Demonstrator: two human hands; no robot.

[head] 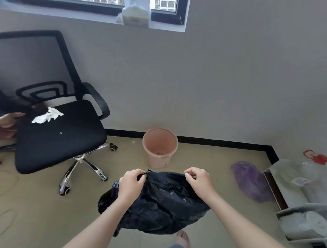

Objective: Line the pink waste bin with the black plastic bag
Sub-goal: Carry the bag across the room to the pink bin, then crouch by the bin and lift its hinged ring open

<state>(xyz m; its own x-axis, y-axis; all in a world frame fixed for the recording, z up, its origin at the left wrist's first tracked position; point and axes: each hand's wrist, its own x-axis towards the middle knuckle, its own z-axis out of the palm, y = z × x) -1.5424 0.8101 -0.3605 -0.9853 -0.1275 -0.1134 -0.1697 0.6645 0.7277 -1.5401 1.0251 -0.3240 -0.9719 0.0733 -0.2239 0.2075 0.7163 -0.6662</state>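
I have both hands pinched on the top edge of the black plastic bag (159, 202): my left hand (131, 185) grips its upper left corner, my right hand (199, 180) its upper right, fingers closed on the film. The bag hangs crumpled and glossy in the lower middle of the frame, mouth not spread. The pink waste bin (160, 147) stands upright and unlined just above it, by the wall. A black office chair (58, 134) with crumpled tissue (47, 116) sits at left
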